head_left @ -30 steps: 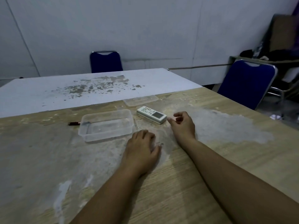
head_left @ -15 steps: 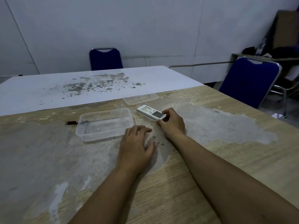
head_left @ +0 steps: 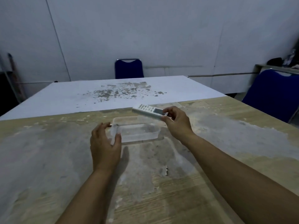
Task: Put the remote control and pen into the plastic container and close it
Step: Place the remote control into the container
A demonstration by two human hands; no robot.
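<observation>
Holding the remote control (head_left: 149, 111) by its near end, our right hand (head_left: 177, 122) has it pinched between thumb and fingers, lifted clear of the counter (head_left: 48, 159). It lies nearly level in the air, display and buttons facing up, its far end pointing left and away from us. It hangs above the far right part of the plastic container (head_left: 137, 131), not yet inside it.

That container is a clear, shallow rectangular tub with its opening up, resting on the worn wooden counter straight ahead of us, with nothing that we can see in it. Our left hand (head_left: 105, 143) is spread open at its left end, thumb toward the near wall and fingers toward the far corner, holding nothing. We cannot tell whether the fingertips actually touch the plastic.

Just past the left fingers, a short dark bit of the pen (head_left: 110, 125) shows on the counter at the container's far left corner; the rest is hidden by the hand.

A clear flat lid (head_left: 175, 104) lies beyond the remote, mostly hidden behind it and the right hand.

Farther off, a white sheet (head_left: 64, 97) with flaked grey patches covers the counter. One blue chair (head_left: 129, 68) stands at the far side, another blue chair (head_left: 273, 92) at the right.
</observation>
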